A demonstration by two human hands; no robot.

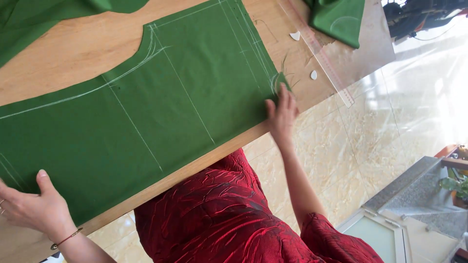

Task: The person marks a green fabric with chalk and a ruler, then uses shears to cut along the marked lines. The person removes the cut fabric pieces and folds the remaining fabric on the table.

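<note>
Two hands were pressed on what I watched: green cloth [146, 107], chalk-lined, lay flat across the wooden worktop [63, 58]. My left hand [34, 207] rested on its near left corner, fingers spread flat, gripping nothing. My right hand [281, 114] pressed its right edge, fingers together, flat. A clear ruler [321, 53] lay just beyond, beside two chalk pieces [313, 75].

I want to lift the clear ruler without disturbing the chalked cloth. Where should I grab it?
Probably by the near end of the clear ruler, which juts past the wooden table edge over the floor. Pinch it there from the right side; the rest lies flat, clear of the green fabric.
</note>
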